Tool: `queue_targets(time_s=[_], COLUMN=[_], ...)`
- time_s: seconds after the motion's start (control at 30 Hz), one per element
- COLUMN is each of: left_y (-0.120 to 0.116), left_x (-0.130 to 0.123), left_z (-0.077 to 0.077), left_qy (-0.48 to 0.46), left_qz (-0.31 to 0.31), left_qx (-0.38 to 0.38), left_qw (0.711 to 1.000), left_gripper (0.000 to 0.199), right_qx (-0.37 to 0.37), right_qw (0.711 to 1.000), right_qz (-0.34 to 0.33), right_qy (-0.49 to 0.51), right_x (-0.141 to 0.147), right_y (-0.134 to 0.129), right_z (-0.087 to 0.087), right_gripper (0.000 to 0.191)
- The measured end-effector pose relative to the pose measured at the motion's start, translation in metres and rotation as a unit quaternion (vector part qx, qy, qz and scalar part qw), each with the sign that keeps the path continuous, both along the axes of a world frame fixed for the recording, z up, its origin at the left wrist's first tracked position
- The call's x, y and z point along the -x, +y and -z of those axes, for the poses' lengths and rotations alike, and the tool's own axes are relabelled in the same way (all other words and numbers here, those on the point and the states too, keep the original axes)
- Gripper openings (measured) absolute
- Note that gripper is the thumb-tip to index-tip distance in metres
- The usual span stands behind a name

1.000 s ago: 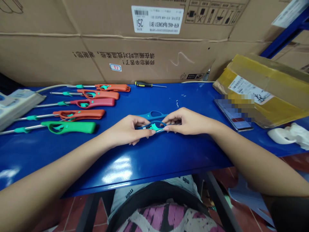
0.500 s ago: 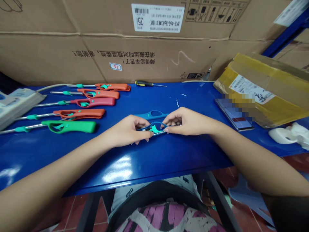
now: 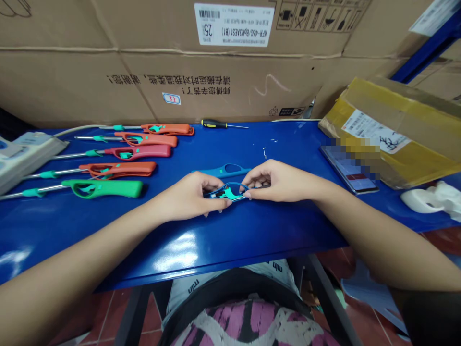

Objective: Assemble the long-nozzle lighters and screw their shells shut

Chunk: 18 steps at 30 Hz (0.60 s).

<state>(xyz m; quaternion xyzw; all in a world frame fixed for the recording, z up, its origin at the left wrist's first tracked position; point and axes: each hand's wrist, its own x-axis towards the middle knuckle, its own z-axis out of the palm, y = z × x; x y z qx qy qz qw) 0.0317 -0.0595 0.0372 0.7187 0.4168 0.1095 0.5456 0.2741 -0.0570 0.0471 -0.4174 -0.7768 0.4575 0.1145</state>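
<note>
Between my two hands, just above the blue table (image 3: 252, 230), is an opened blue lighter half (image 3: 236, 185) with a teal trigger (image 3: 232, 194) and dark inner parts showing. My left hand (image 3: 192, 196) grips its left end, thumb along the near side. My right hand (image 3: 273, 181) pinches the other end, where a thin metal rod shows below the fingers. Behind them lies a second blue lighter shell half (image 3: 230, 170), partly covered by my right hand. My fingers hide much of the held piece.
On the left lie a green lighter (image 3: 108, 188) and several red and orange ones (image 3: 142, 152), beside a white power strip (image 3: 29, 156). A screwdriver (image 3: 216, 124) lies at the back. To the right are a phone (image 3: 347, 168), a taped carton (image 3: 396, 134) and a white object (image 3: 421, 202).
My left thumb has slid slightly right along the near edge of the lighter half, and the left fingertips have shifted a little. My right hand looks almost unchanged.
</note>
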Motion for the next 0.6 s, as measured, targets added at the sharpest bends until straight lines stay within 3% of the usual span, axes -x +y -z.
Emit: queue_targets(time_s=[0.43,0.6], left_y=[-0.0011,0.0007], left_x=[-0.0043,-0.0024], left_z=[-0.001,0.0006], left_qy=[-0.007,-0.008], left_qz=[-0.016,-0.012], left_qx=[0.046,0.082], left_qw=[0.999,0.997], left_gripper=[0.015,0.015], right_qx=[-0.06,-0.015], right_qw=[0.997,0.999], right_qz=[-0.011,-0.033], right_qy=[-0.046,-0.025], right_x=[0.004,0.0015], right_y=[-0.004,-0.0031], right_z=[-0.0001,-0.0001], right_gripper=[0.021,0.024])
